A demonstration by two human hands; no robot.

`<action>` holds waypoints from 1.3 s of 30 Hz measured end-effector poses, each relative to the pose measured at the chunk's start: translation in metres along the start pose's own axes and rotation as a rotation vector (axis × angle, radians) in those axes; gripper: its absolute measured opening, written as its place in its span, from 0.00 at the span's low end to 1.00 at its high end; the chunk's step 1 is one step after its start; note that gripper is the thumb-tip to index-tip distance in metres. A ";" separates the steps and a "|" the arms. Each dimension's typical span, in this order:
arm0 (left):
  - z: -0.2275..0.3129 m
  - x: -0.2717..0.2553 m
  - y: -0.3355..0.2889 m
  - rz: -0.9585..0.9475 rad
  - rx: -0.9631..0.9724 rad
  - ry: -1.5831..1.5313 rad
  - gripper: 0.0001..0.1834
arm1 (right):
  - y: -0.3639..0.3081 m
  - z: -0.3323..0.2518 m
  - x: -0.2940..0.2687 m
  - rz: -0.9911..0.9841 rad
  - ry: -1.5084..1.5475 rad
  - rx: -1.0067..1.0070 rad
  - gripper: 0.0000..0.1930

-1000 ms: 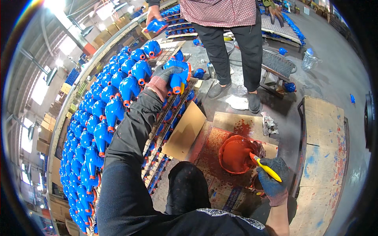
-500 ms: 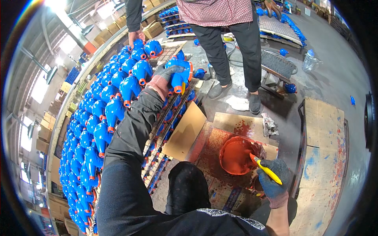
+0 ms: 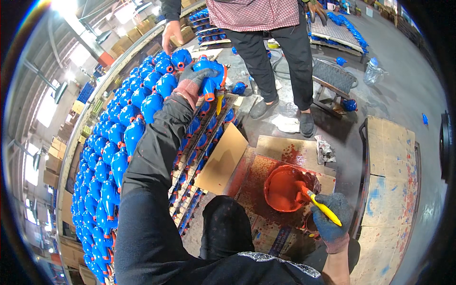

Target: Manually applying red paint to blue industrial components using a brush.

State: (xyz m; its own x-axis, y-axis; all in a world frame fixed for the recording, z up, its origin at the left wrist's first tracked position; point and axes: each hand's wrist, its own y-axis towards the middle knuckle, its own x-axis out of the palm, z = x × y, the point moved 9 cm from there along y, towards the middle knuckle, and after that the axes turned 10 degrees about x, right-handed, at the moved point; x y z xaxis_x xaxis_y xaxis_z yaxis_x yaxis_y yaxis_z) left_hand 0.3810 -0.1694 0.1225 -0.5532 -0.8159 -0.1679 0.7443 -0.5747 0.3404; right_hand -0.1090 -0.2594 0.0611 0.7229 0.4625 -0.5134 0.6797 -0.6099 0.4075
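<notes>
My left hand (image 3: 197, 76), in a dark grey glove with a pinkish cuff, is closed on a blue casting (image 3: 211, 85) with red-rimmed openings, held over the near right edge of the stacked castings. A yellow strip (image 3: 219, 103) shows just under it; its kind is unclear. Gloved as well, my right hand (image 3: 331, 216) grips a paintbrush (image 3: 325, 209) by its yellow handle. The brush's red-coated bristles are at the right side of a round bucket (image 3: 267, 190) of red paint (image 3: 284, 190), apparently touching the paint.
Rows of blue castings (image 3: 111, 152) with red rims fill the rack at left. Paint-spattered cardboard (image 3: 289, 148) lies around the bucket. A cardboard-topped bench (image 3: 389, 190) stands at right. Facing me, a person in black trousers (image 3: 289, 61) stands beyond, one bare hand (image 3: 172, 35) above the castings.
My left hand and the casting have shifted slightly left and up. The brush has moved a little into the paint. The other person's bare hand has lifted off the castings.
</notes>
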 end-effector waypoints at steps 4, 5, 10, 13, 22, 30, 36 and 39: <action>0.010 0.003 0.007 -0.005 0.000 0.020 0.31 | 0.001 0.003 0.001 -0.008 -0.023 -0.005 0.16; 0.010 0.003 0.008 -0.004 0.000 0.021 0.31 | 0.001 0.003 0.001 -0.007 -0.023 -0.007 0.16; 0.020 0.013 0.005 0.012 -0.065 0.029 0.31 | 0.005 0.004 0.000 -0.005 -0.029 0.009 0.17; -0.004 0.001 0.030 -0.051 -0.033 0.017 0.35 | 0.007 0.002 0.001 -0.018 -0.037 0.018 0.15; -0.030 -0.077 0.116 0.117 0.141 0.683 0.36 | 0.012 0.009 0.005 -0.027 -0.052 0.022 0.18; -0.007 -0.091 0.130 0.022 -0.022 1.107 0.32 | 0.017 0.008 0.005 -0.035 -0.085 -0.016 0.18; -0.072 -0.107 0.171 -0.341 -0.166 1.406 0.32 | 0.021 0.002 0.008 -0.046 -0.100 -0.027 0.18; -0.014 -0.107 0.156 -0.385 0.006 1.343 0.35 | 0.009 -0.007 -0.009 -0.002 -0.043 -0.040 0.17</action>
State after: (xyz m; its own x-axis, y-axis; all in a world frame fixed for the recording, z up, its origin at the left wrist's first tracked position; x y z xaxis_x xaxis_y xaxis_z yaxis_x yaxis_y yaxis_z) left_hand 0.5616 -0.1730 0.1809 0.0600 -0.0467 -0.9971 0.6257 -0.7765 0.0740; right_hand -0.1081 -0.2647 0.0741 0.7161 0.4355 -0.5455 0.6862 -0.5827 0.4355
